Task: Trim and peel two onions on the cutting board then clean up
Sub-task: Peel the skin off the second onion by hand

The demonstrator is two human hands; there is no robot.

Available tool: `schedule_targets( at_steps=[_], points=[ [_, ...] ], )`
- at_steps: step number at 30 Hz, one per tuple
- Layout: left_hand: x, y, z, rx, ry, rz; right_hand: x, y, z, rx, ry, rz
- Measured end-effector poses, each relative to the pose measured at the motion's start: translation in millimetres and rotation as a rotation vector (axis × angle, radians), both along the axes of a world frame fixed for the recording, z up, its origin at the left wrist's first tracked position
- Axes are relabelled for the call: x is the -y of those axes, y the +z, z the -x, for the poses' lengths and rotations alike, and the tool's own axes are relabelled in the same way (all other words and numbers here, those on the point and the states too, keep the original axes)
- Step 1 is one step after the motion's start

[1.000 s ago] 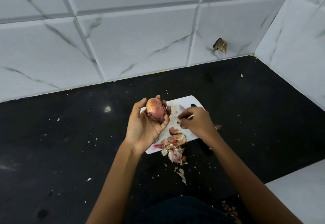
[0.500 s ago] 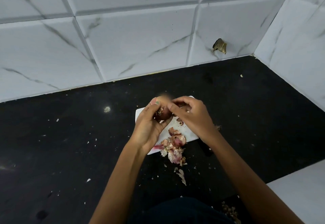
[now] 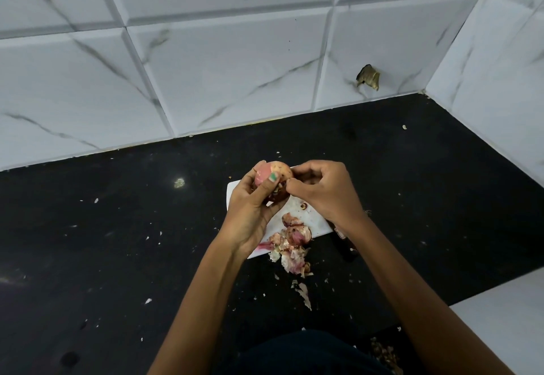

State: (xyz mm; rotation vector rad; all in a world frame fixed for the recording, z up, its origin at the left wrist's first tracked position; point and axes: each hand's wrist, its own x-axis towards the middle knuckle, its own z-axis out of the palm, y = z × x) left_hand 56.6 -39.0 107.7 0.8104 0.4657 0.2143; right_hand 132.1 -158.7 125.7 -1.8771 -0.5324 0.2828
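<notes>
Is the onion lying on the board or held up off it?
Held up: the left hand grips the onion above the cutting board, right hand pinching at its skin.

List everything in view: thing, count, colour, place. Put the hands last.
onion: one, pink and tan, partly peeled, held above the board's far end.
cutting board: one, white, on the counter under the hands.
peel pile: one heap, pink and white, at the board's near edge, spilling onto the counter.
knife: one, dark handle, beside the board, mostly hidden by the right forearm.
counter: one, black, flecked with scraps.
wall tiles: white marbled, behind and at right.
left hand: grips the onion.
right hand: pinches at the onion's skin.
</notes>
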Motion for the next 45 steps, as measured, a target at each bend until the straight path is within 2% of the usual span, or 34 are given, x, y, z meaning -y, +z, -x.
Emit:
schedule_targets(
  at_steps=[14,18,23,28,31,38,43,45],
  points=[
    [1.0,-0.1,3.2,0.019,-0.055,0.027,1.7,4.3,-2.3,0.042,0.042,0.026],
    [-1.3,1.8,2.5,0.018,-0.017,0.106,4.7,2.1,-5.6,-0.057,-0.079,-0.123],
    [-4.2,-2.2,0.0,0.030,-0.001,0.073,1.5,0.0,0.6,-0.002,-0.010,-0.080],
    [-4.5,-6.3,-2.0,0.073,-0.024,-0.035,-4.4,2.0,7.9,0.090,-0.013,-0.046],
    [-2.5,-4.3,-2.6,0.066,0.013,-0.031,-7.9,1.0,9.2,0.090,-0.015,-0.050],
    [-3.7,1.0,0.3,0.086,0.038,0.092,-7.9,1.5,4.9,0.103,-0.042,-0.067],
    [-3.9,0.6,3.7,0.145,-0.006,0.291,-3.0,1.1,-5.3,0.067,-0.105,-0.124],
    [-7.1,0.0,5.1,0.174,0.001,0.381,0.5,-4.3,-10.2,0.087,-0.140,-0.072]
  ],
)
